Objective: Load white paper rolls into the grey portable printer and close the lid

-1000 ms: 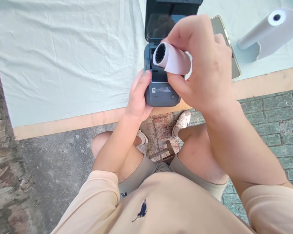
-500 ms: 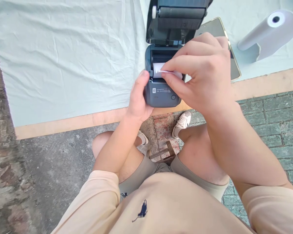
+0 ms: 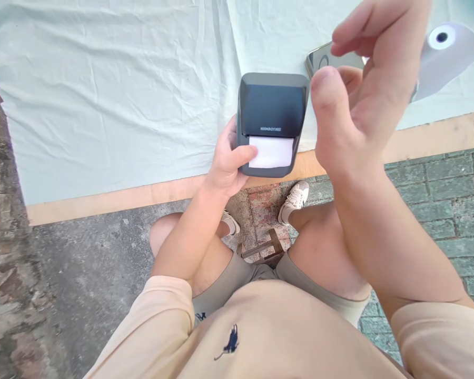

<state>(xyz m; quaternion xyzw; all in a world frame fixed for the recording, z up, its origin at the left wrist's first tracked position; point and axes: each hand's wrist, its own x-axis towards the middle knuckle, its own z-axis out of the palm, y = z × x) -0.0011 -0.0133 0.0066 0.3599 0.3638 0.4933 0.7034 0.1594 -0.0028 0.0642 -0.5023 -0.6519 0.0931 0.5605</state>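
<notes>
A dark grey label printer (image 3: 274,110) with its lid down is held over the near edge of the table. My left hand (image 3: 229,160) grips its left side, the thumb pressing on a white paper strip (image 3: 274,153) that lies out over the printer's front. To the right of the printer, my right hand (image 3: 373,89) is raised with fingers apart and nothing between them. Behind that hand, partly hidden by it, lies a phone (image 3: 319,59).
A white paper roll (image 3: 442,38), partly unrolled, is at the right of the table. Pale cloth (image 3: 114,95) covers the table, whose wooden edge (image 3: 114,203) runs in front of my knees. A small wooden stool (image 3: 274,243) shows between my legs.
The printer's lid has swung from open to shut, leaving the paper's end outside. My right hand has let go of the paper and moved up and right. My left thumb now lies on the strip.
</notes>
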